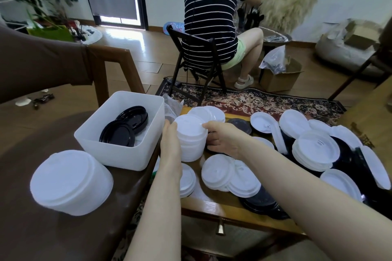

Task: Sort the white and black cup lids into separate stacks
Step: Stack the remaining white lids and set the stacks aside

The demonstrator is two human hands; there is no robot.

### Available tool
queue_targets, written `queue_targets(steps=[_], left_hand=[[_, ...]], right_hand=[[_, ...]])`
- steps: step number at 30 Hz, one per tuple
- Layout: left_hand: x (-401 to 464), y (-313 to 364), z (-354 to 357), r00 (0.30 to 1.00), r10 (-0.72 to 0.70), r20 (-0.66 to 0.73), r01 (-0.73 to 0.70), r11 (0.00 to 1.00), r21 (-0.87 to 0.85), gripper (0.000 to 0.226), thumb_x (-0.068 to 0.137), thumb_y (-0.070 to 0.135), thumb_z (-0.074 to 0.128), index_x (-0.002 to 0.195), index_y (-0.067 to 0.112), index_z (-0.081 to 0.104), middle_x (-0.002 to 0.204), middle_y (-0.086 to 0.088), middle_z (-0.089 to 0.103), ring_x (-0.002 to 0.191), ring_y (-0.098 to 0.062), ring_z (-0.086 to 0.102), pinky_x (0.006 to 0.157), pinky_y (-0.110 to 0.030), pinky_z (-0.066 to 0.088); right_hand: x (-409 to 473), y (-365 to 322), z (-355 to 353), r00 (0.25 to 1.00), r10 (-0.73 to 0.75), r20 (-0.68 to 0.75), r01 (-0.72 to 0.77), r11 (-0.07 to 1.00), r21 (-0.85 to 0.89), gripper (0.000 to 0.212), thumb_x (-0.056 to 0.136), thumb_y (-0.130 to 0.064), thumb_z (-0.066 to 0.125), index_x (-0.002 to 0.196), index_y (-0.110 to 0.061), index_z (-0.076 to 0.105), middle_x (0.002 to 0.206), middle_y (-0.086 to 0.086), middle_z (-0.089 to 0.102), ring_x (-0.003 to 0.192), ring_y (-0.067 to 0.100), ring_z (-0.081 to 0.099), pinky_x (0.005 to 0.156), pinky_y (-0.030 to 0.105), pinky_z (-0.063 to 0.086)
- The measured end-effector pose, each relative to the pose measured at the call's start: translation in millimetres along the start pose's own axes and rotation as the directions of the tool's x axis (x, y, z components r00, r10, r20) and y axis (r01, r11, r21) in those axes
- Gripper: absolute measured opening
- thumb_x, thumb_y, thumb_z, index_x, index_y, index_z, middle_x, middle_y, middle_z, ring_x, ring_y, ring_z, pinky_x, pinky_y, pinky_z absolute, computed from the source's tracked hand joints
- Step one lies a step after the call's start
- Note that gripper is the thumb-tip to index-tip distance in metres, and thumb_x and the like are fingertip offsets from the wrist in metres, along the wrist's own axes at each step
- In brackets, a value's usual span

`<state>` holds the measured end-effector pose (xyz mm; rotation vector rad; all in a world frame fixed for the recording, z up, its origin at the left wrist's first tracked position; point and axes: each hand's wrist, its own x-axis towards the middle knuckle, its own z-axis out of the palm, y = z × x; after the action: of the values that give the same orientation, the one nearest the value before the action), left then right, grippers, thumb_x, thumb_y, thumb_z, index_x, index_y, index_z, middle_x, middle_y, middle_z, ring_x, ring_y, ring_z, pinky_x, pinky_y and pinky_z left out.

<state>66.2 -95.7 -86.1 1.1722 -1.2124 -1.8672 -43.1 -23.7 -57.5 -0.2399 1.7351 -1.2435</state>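
While both hands clasp it from either side, a tall stack of white lids (192, 140) stands at frame centre on the wooden table (214, 205).

Left hand (170, 144) lies with straight fingers pressed flat against the stack's left wall; right hand (222, 137) curls round its right side, thumb on the top lid's rim. Just left of the stack sits a translucent white bin (118, 152) holding a few black lids (125, 129). At lower left, another stack of white lids (71, 182) rests on the dark brown surface (31, 229). To the right, loose white lids (316, 150) and black ones (261, 203) lie mixed and overlapping. At upper centre, a person in a striped shirt (212, 15) sits on a folding chair (199, 65), back turned.
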Motion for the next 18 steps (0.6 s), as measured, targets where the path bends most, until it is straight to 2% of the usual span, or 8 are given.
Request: queue_targets(steps=[3,5,8,11,13,15,18], left_hand=[[-0.9,0.3,-1.1,1.0,0.011,-0.005,-0.011,1.0,-0.023,0.054,0.098,0.039,0.045,0.149,0.021,0.044,0.153,-0.001,0.045,0.139,-0.022,0.041,0.118,-0.045,0.031],[-2.5,1.5,-1.0,0.999,0.022,-0.034,-0.023,0.999,-0.024,0.044,0.1,0.035,0.045,0.141,0.02,0.052,0.145,0.0,0.052,0.131,-0.02,0.047,0.107,-0.036,0.037],[-6.9,1.9,-0.3,0.996,0.063,-0.057,-0.062,0.998,0.009,0.042,0.104,0.03,0.042,0.144,0.017,0.048,0.142,0.002,0.049,0.126,-0.018,0.045,0.096,-0.031,0.032],[-11.3,-2.2,-0.6,0.994,0.1,-0.043,-0.098,0.993,0.063,0.037,0.102,0.026,0.046,0.136,0.015,0.049,0.135,-0.002,0.051,0.116,-0.018,0.047,0.089,-0.032,0.033],[-10.5,-5.6,0.6,0.992,0.125,-0.027,-0.121,0.987,0.105,0.04,0.1,0.023,0.05,0.139,0.014,0.047,0.136,-0.004,0.052,0.117,-0.02,0.048,0.091,-0.033,0.036],[-7.7,-6.1,2.1,0.988,0.155,-0.026,-0.149,0.977,0.152,0.046,0.1,0.022,0.051,0.145,0.016,0.042,0.139,0.0,0.049,0.121,-0.018,0.045,0.099,-0.034,0.037],[-5.1,-5.0,3.1,0.987,0.157,-0.023,-0.151,0.974,0.17,0.051,0.1,0.025,0.051,0.148,0.015,0.037,0.146,-0.003,0.047,0.132,-0.023,0.044,0.114,-0.044,0.035]], right_hand=[[3.3,0.6,1.8,1.0,-0.015,-0.021,0.014,1.0,-0.007,0.051,0.094,-0.028,0.06,0.139,-0.008,0.047,0.125,0.015,0.058,0.116,0.026,0.055,0.09,0.035,0.049],[3.7,0.1,2.6,0.999,-0.022,-0.03,0.021,0.999,-0.026,0.054,0.093,-0.031,0.061,0.141,-0.009,0.047,0.131,0.014,0.057,0.119,0.026,0.055,0.086,0.034,0.05],[2.6,-0.9,2.4,0.997,-0.043,-0.064,0.039,0.997,-0.059,0.059,0.093,-0.032,0.062,0.143,-0.009,0.042,0.137,0.013,0.052,0.12,0.025,0.054,0.088,0.034,0.053],[0.7,-0.2,2.1,0.997,-0.068,-0.045,0.065,0.996,-0.063,0.049,0.094,-0.03,0.061,0.137,-0.012,0.048,0.129,0.012,0.056,0.113,0.024,0.058,0.088,0.034,0.054],[-0.2,0.7,2.4,0.997,-0.075,-0.031,0.074,0.996,-0.047,0.039,0.094,-0.027,0.06,0.13,-0.012,0.053,0.124,0.012,0.059,0.111,0.024,0.06,0.086,0.032,0.054],[-0.4,1.8,2.7,0.996,-0.078,-0.033,0.078,0.997,-0.004,0.032,0.095,-0.023,0.059,0.124,-0.012,0.056,0.122,0.014,0.06,0.11,0.025,0.061,0.079,0.03,0.055],[-1.6,1.9,1.9,0.997,-0.07,-0.015,0.07,0.996,0.051,0.022,0.095,-0.02,0.058,0.115,-0.011,0.056,0.118,0.014,0.061,0.108,0.025,0.062,0.078,0.03,0.055]])
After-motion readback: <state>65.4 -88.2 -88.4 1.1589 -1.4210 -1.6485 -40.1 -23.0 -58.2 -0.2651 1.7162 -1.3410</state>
